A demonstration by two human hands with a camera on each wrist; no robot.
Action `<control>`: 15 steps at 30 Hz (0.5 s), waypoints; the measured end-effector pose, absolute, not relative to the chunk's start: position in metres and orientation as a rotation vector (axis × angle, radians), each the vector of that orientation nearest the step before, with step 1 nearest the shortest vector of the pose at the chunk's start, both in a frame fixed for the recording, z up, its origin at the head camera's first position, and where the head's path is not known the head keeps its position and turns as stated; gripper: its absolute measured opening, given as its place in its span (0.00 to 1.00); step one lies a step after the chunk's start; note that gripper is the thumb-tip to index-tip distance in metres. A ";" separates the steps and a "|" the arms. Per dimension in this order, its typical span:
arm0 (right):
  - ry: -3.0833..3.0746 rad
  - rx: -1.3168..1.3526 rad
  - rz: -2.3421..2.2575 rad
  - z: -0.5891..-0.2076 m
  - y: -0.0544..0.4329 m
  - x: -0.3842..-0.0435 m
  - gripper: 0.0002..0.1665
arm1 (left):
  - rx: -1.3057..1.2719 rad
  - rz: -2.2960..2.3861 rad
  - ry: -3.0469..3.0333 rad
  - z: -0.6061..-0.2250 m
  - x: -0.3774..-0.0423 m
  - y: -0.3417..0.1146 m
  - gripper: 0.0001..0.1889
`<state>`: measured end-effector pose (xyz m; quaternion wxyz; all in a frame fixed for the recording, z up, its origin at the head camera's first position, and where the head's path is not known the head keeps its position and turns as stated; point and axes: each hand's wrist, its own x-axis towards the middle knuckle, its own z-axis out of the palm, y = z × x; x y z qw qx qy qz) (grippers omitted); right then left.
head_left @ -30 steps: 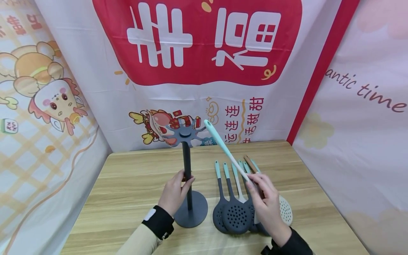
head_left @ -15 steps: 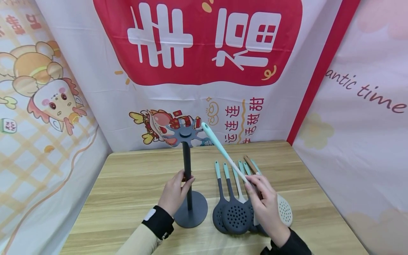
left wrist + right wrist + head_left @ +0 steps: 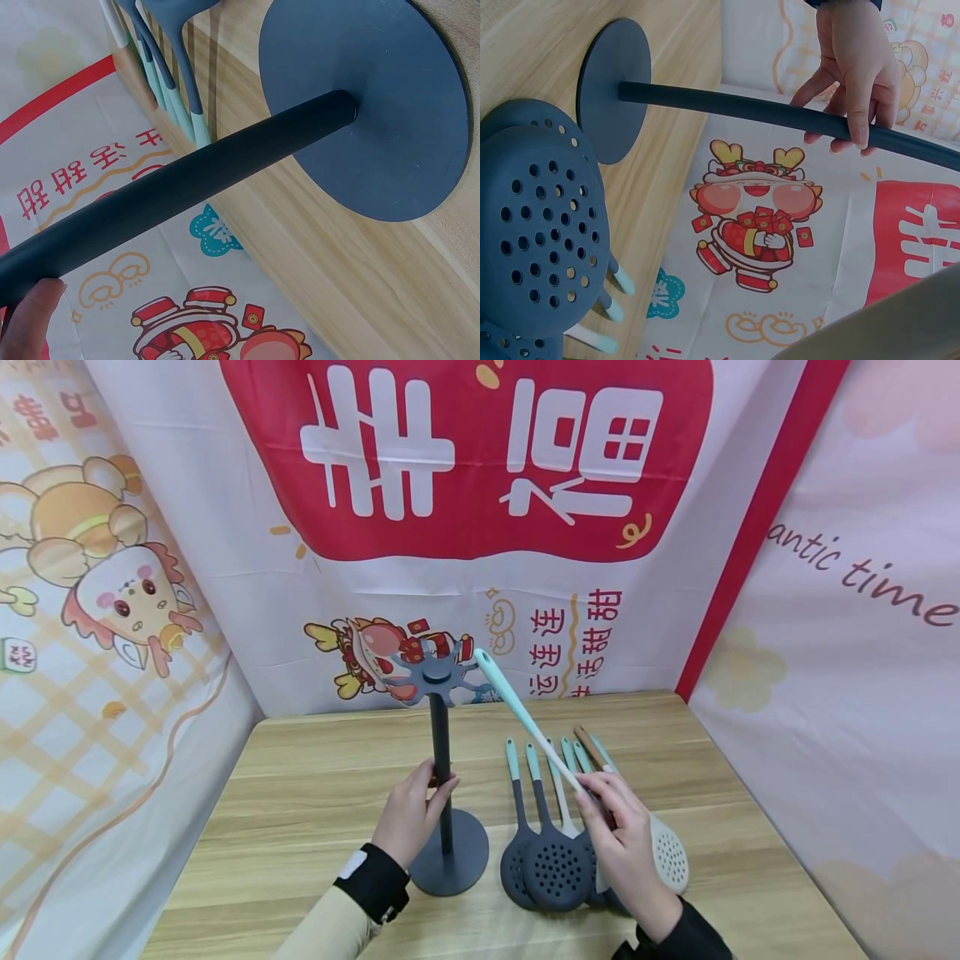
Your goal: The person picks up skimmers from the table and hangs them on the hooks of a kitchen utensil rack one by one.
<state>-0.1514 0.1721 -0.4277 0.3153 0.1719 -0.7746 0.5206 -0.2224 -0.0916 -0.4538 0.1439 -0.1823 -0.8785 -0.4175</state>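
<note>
In the head view my left hand (image 3: 411,808) grips the pole of a dark grey utensil stand (image 3: 441,735), which stands upright on its round base. The stand's top is a ring of hooked arms. My right hand (image 3: 626,847) holds a kitchen utensil (image 3: 521,714) with a mint handle and pale shaft. Its lower end is hidden by the hand, so its kind is unclear. The handle tip slants up to the left, beside a hook on the stand; contact is unclear. The right wrist view shows fingers and thumb round the pole (image 3: 735,105).
Right of the stand, dark slotted skimmers (image 3: 557,868) with mint handles lie overlapping on the wooden table (image 3: 300,827). A pale perforated utensil (image 3: 670,856) and a brown handle (image 3: 588,745) show beside my right hand. Printed cloth (image 3: 375,585) hangs behind the table.
My right hand has shifted slightly left, bringing the utensil's handle tip closer to the stand's hook. Over the last half second it barely moves. My left hand stays on the pole.
</note>
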 end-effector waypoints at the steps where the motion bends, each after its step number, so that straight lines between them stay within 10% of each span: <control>1: -2.045 0.452 1.368 -0.428 0.172 -0.151 0.15 | -0.526 -1.204 -2.532 -0.454 -0.222 -0.092 0.09; 15: -1.985 0.470 1.367 -0.428 0.171 -0.153 0.17 | -0.521 -1.220 -2.534 -0.452 -0.221 -0.091 0.09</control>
